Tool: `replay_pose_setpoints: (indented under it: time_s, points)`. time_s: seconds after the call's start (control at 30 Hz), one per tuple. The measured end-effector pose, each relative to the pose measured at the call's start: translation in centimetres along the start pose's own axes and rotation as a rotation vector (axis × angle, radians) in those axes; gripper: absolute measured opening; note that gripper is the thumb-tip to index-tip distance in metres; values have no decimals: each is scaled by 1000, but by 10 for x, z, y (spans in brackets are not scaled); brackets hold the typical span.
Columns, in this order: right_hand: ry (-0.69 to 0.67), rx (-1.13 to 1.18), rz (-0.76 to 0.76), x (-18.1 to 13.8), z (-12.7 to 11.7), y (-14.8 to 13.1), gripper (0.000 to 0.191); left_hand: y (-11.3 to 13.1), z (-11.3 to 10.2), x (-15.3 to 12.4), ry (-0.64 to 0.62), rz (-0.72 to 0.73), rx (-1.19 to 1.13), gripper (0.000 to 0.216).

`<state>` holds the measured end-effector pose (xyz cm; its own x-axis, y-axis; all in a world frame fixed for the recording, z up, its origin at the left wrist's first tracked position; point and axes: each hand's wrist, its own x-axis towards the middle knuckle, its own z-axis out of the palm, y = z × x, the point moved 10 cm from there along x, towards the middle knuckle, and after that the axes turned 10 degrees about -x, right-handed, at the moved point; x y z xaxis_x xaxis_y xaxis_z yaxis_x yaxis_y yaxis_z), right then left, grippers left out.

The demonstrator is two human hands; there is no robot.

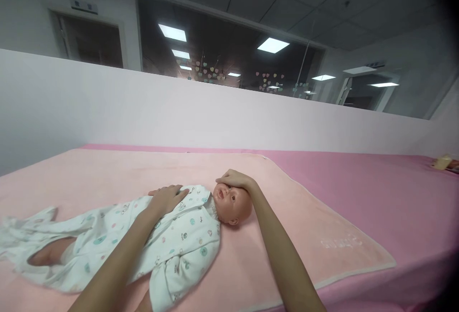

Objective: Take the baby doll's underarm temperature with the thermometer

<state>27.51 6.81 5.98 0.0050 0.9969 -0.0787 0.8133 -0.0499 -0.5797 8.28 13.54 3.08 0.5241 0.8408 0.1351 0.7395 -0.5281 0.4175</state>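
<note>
A baby doll (239, 208) lies on its back on a peach blanket (294, 226), its head to the right. It wears a white romper (190, 242) with small coloured prints, and a bare leg (52, 253) shows through an opening at the left. My left hand (167, 199) rests flat on the romper at the doll's chest, thumb apart from the fingers. On the far side of the doll's head, my right hand (234, 178) lies against the brow and cheek, fingers stretched out and partly hidden. Neither hand grips anything.
Under the blanket spreads a pink sheet (344, 185). A white low wall (201, 116) runs along the back, with a large window (229, 49) above it. At the far right edge lies a small yellowish object (442, 162) that I cannot identify.
</note>
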Motion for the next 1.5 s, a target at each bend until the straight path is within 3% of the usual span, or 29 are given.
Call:
replay_pose_setpoints:
  time_s: [0.73, 1.5]
  points:
    - [38, -74, -91, 5, 0, -2, 38, 4, 0, -4, 20, 39, -27, 59]
    - [53, -69, -73, 2, 1, 2, 40, 3, -1, -6, 33, 26, -38, 58]
